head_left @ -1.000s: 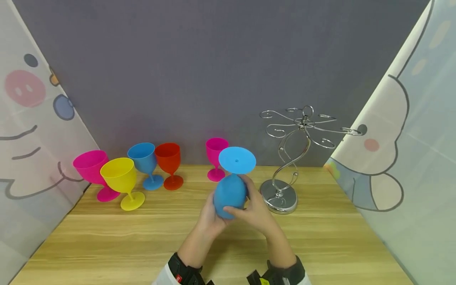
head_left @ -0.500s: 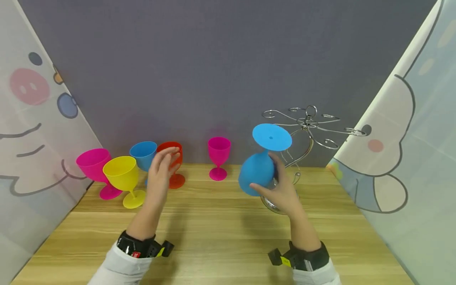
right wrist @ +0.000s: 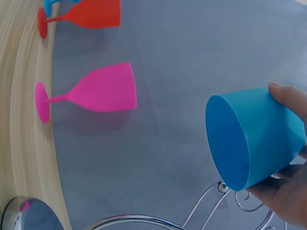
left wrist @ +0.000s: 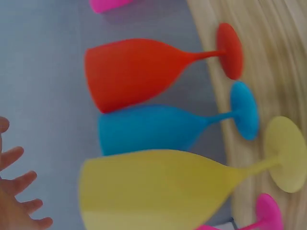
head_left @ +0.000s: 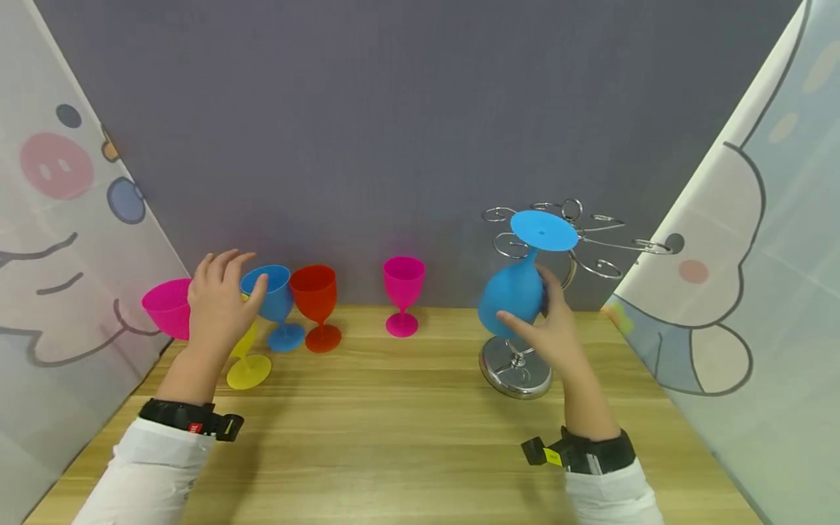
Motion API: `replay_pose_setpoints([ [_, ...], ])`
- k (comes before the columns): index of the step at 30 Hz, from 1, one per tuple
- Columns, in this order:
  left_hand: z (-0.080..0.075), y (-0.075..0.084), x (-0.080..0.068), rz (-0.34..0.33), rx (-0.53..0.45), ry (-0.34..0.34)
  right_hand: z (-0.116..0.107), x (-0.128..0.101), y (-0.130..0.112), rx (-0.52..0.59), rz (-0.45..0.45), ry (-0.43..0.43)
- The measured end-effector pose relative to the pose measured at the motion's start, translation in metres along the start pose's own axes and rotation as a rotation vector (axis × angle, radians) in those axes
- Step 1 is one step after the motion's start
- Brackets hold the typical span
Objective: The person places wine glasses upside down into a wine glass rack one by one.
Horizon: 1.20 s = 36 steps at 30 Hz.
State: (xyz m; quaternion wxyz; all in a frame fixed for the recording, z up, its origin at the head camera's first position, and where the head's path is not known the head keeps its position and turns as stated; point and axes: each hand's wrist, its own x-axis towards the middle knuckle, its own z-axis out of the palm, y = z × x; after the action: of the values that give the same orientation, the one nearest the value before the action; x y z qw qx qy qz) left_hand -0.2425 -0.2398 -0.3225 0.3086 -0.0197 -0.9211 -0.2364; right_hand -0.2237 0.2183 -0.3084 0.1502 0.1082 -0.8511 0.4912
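My right hand grips a blue plastic goblet by its bowl, turned upside down with the foot uppermost. The goblet overlaps the curled arms of a chrome glass rack in the head view; its open mouth shows in the right wrist view. My left hand hovers with spread fingers above a yellow goblet, hiding most of its bowl in the head view. Close by stand a pink goblet, a second blue goblet and a red goblet, all upright.
Another pink goblet stands upright near the back of the wooden table, between the group and the rack. A grey panel rises behind. Cartoon-printed panels slant along both sides.
My left hand has let go of the blue goblet and moved left to the yellow goblet. My right hand has carried the inverted blue goblet right and up to the rack.
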Motion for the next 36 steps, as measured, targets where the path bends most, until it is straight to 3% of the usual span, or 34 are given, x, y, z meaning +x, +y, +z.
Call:
replay_pose_setpoints([
  [8,0.007,-0.017,0.002,-0.056,0.132,-0.171,-0.004,0.007,0.004,-0.012,0.039,0.035],
  [16,0.019,-0.027,0.006,-0.03,0.22,-0.293,-0.002,0.016,0.006,0.0,0.142,0.012],
  [29,0.026,-0.034,0.003,-0.022,0.292,-0.301,0.009,0.025,0.009,-0.06,0.157,-0.055],
  [36,0.023,-0.035,0.003,-0.082,0.317,-0.302,0.012,0.024,0.012,-0.064,0.138,-0.08],
])
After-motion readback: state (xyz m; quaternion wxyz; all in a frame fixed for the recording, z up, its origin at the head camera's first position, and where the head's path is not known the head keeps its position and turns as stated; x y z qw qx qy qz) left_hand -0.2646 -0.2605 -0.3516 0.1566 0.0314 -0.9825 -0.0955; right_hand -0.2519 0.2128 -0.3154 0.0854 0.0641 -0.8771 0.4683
